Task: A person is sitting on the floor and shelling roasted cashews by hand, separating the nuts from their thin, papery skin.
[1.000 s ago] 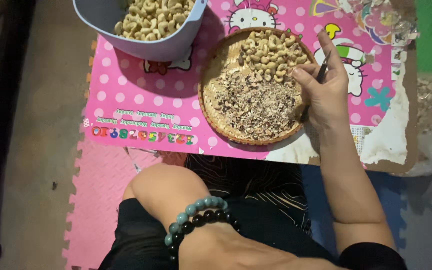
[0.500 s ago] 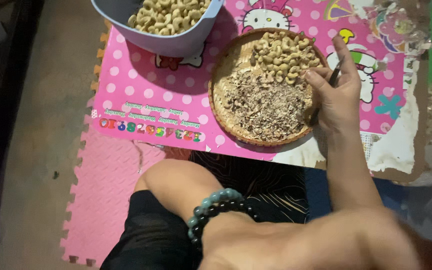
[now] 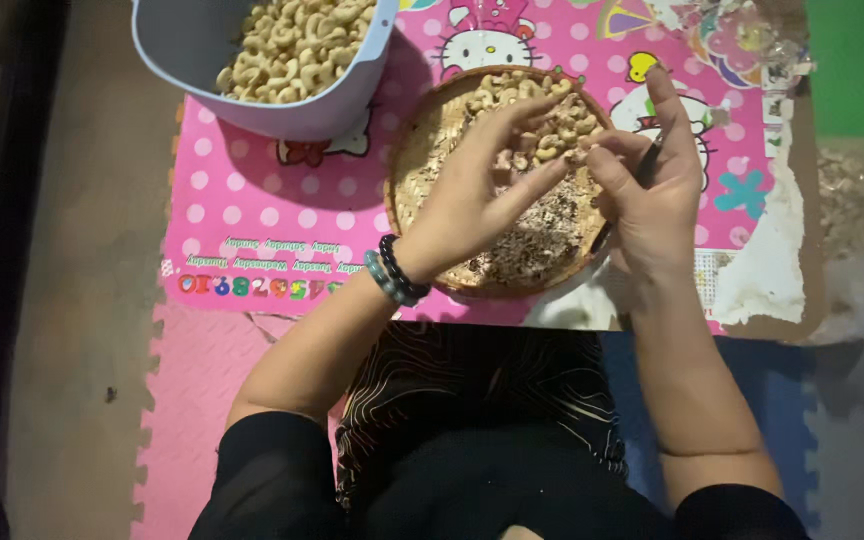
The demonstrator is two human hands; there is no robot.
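A round woven tray (image 3: 422,150) lies on a pink dotted table mat (image 3: 252,215). It holds cashew nuts (image 3: 552,125) at its far side and brown husk scraps (image 3: 542,235) nearer me. My left hand (image 3: 477,190), with a bead bracelet at the wrist, reaches over the tray with fingers spread toward the nuts. My right hand (image 3: 647,175) hovers at the tray's right edge, gripping a thin dark tool (image 3: 649,160); its fingertips meet the left fingertips around a nut.
A pale grey bowl (image 3: 252,100) full of peeled cashews stands at the mat's far left. Torn paper (image 3: 762,270) covers the mat's right edge. Foam floor tiles, pink (image 3: 192,400) and blue, lie under my legs.
My left hand has come up from my lap and reached over the tray to meet the right hand. The view has shifted to the left.
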